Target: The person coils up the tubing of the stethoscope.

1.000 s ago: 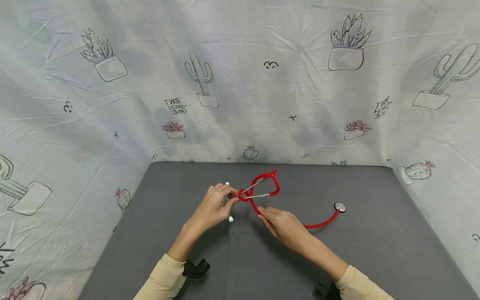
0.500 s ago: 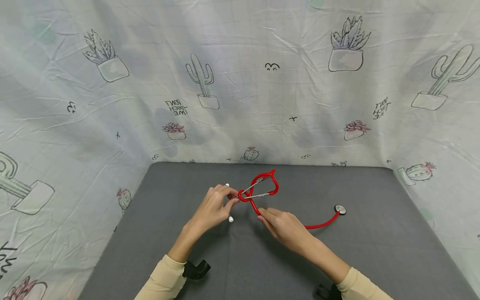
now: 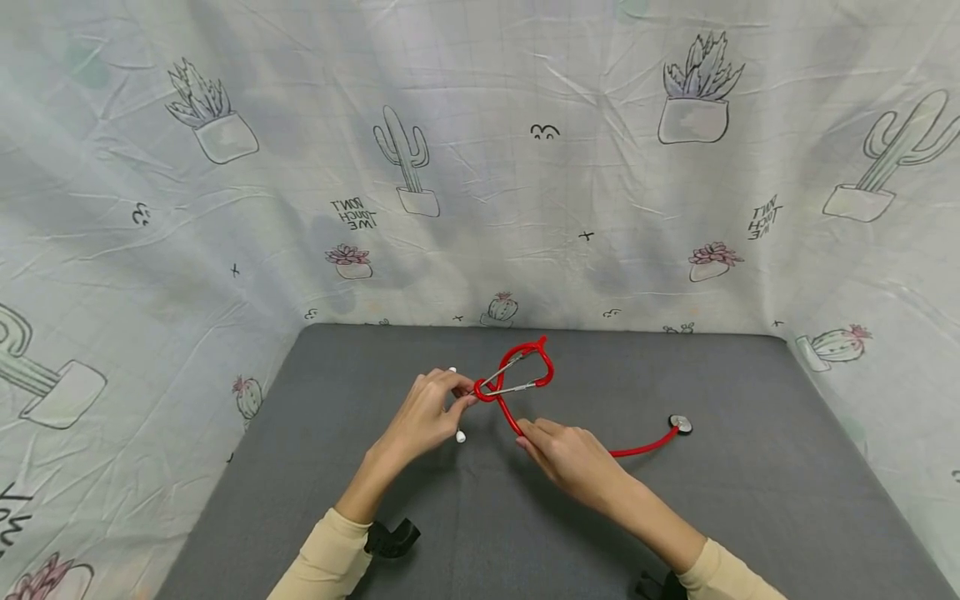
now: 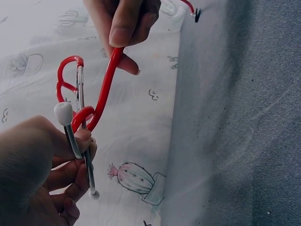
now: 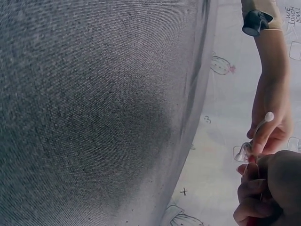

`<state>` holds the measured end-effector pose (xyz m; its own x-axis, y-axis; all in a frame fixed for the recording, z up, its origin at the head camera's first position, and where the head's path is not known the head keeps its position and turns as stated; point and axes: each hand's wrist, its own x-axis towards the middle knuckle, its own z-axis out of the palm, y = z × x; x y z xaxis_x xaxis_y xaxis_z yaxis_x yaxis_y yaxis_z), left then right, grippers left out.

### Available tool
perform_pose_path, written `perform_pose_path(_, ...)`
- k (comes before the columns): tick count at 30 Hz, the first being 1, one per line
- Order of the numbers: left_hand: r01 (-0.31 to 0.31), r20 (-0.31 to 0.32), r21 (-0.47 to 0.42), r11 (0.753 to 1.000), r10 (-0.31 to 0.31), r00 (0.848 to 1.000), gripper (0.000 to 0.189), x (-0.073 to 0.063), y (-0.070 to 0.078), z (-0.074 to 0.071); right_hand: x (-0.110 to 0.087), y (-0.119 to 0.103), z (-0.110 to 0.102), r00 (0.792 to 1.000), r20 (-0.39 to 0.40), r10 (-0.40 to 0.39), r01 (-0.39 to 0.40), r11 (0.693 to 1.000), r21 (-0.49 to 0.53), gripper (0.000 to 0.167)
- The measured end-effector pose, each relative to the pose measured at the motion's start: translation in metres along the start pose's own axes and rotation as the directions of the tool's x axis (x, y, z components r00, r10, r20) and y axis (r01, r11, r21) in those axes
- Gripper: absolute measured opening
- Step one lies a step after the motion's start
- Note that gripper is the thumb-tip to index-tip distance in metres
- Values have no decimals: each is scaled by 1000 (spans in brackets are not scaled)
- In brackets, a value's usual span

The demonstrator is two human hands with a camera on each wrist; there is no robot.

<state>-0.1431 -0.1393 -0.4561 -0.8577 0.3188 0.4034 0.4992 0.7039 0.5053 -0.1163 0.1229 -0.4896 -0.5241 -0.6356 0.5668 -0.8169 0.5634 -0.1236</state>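
A stethoscope with red tubing (image 3: 507, 414) is held up between the two hands over the table. My left hand (image 3: 426, 413) pinches its metal ear tubes close to the white eartips (image 4: 63, 114). The tubing wraps in a loop (image 4: 83, 114) around the ear tubes just beyond those fingertips. My right hand (image 3: 573, 457) grips the tubing below that loop, fingers curled round it. Past the right hand the tube runs out to the round chest piece (image 3: 680, 425) at the right. In the right wrist view, the right fingers (image 5: 251, 202) partly hide the tubing.
Beneath the hands lies a grey cloth-covered table (image 3: 465, 533). A pale curtain (image 3: 480, 167) printed with cacti surrounds its back and sides. Black wrist straps (image 3: 393, 537) sit at the sleeve cuffs.
Both hands keep their hold. The looped end of the stethoscope has shifted slightly left, and the chest piece has dropped a little.
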Motion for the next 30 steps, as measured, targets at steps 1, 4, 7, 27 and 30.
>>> perform_pose_path(1,1,-1,-1,1000,-1,1000,9,0,0,0,0,0,-1,1000,4,-3,3,1000,-9,55)
perform_pose_path(4,4,-6,-6,1000,-4,1000,9,1,-1,-1,0,0,-4,1000,9,-5,5,1000,-30,56)
perform_pose_path(7,7,-12,-9,1000,-7,1000,9,2,-2,-2,-1,0,-7,1000,12,-6,7,999,-43,47)
perform_pose_path(27,119,-39,-24,993,-120,992,10,10,-11,-17,1,0,-26,999,8,-47,47,998,-43,20)
perform_pose_path(30,123,-43,-26,992,-125,991,10,12,-13,-18,2,0,-30,999,4,-54,54,997,-49,16)
